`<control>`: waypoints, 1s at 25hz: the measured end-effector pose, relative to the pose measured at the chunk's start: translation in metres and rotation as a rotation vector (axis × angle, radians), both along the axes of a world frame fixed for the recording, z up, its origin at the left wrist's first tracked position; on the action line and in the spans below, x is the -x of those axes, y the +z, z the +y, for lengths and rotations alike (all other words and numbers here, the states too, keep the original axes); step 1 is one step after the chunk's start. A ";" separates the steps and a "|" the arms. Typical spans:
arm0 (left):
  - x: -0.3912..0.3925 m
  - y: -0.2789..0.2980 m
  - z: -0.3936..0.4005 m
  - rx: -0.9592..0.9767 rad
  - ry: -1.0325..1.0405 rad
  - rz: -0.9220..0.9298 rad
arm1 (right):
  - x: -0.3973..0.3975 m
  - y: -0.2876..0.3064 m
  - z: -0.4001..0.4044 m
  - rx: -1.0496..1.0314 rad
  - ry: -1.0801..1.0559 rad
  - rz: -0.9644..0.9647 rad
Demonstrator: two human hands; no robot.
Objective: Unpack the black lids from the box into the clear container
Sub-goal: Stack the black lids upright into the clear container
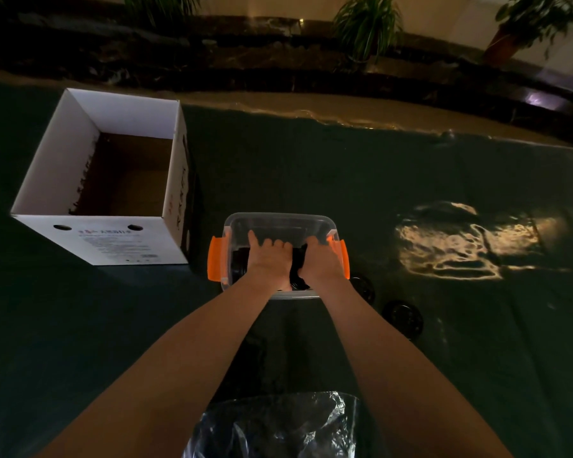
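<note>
The clear container [232, 226] with orange side latches sits on the dark cloth in the middle. Both my hands reach down into it. My left hand [268, 259] presses on a stack of black lids [239, 262] inside, fingers curled over them. My right hand [320, 259] grips black lids at the container's right side. Two more black lids [404, 317] lie on the cloth right of the container, one [363, 285] close to its corner. The white cardboard box [63, 153] stands open at the left, its brown bottom showing bare.
A crumpled clear plastic bag [278, 424] lies near the front edge between my forearms. A patch of reflected light [460, 239] falls on the cloth at the right. Potted plants [368, 24] and a dark ledge line the far side.
</note>
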State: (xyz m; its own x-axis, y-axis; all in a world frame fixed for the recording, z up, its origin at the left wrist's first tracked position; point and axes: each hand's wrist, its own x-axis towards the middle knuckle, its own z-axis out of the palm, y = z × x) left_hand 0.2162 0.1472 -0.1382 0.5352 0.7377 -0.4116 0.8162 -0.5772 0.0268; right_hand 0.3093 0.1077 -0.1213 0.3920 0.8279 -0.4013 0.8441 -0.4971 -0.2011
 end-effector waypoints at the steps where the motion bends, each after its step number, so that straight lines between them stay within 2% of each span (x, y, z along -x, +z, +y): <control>1: -0.005 0.003 0.000 0.016 0.016 0.034 | -0.002 0.000 0.001 -0.006 -0.017 0.033; 5: -0.014 0.007 -0.002 0.031 0.064 0.073 | -0.003 -0.002 -0.001 -0.019 -0.036 0.057; 8: -0.005 0.004 0.006 0.120 0.101 -0.060 | -0.003 -0.004 0.000 -0.003 -0.011 0.020; 13: 0.008 -0.003 0.014 0.171 0.074 -0.244 | -0.007 0.004 0.003 0.007 -0.085 0.221; 17: 0.015 -0.004 0.016 0.230 0.007 -0.338 | -0.012 0.010 0.007 0.090 -0.029 0.281; 20: 0.019 -0.004 0.018 0.258 0.015 -0.424 | -0.014 0.012 0.008 0.118 -0.066 0.342; 22: 0.023 -0.006 0.015 0.215 -0.034 -0.426 | -0.012 0.013 0.008 0.147 -0.101 0.370; 25: 0.025 -0.005 0.010 0.189 -0.131 -0.335 | -0.009 0.020 0.009 0.222 -0.159 0.421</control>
